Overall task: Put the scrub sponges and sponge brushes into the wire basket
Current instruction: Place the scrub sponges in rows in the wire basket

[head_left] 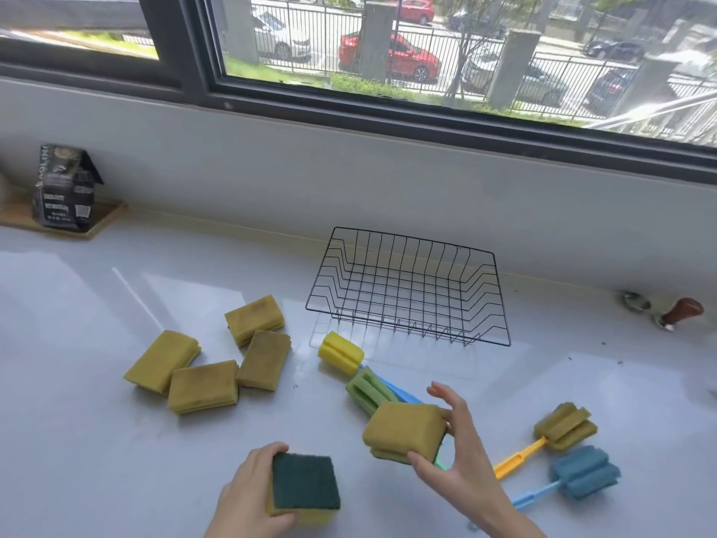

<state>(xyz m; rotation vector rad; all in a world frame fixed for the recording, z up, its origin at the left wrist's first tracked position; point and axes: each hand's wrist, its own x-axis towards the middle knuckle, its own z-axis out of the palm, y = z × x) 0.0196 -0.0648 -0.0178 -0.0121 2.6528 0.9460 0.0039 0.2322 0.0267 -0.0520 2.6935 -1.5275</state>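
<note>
A black wire basket (pixel 481 339) stands with nothing in it near the back wall. My left hand (pixel 248 495) grips a scrub sponge with its green pad up (pixel 304 483). My right hand (pixel 461 452) holds a yellow scrub sponge (pixel 403 429) just above the counter. Several more yellow scrub sponges (pixel 203 386) lie in a cluster at the left. Sponge brushes lie in front of the basket: a yellow head (pixel 341 353) and a green head (pixel 366 390). At the right lie an olive brush on a yellow handle (pixel 564 427) and a blue brush (pixel 586 471).
The white counter (pixel 97 440) meets a grey wall under a dark-framed window. A black carton (pixel 66 188) stands on a wooden tray (pixel 104 219) at the far left. A wooden-handled tool (pixel 681 312) lies at the far right.
</note>
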